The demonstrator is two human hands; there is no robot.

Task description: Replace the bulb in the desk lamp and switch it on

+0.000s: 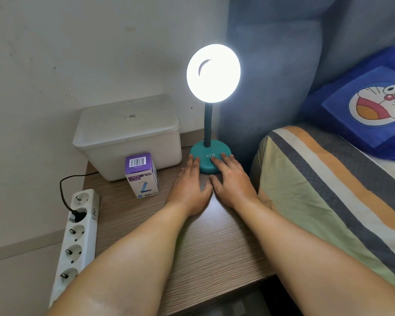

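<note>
Glowing: desk lamp (213, 74), lit, at 12 o'clock.
Left hand (190, 185): fingers spread flat, touching lamp base (209, 161).
Right hand (232, 182): fingers spread, on base.

Blown-out lamp head (213, 73) glare, wide-angle bowing

A single head-worn wide-angle view looks forward and steeply down, close over a bedside table (214, 247), with a wall (78, 53) ahead and a bed (328, 190) at right.

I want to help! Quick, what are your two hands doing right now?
Left hand: open, flat, fingertips on the lamp base, holding nothing.
Right hand: open, fingers on the base, holding nothing.
</note>
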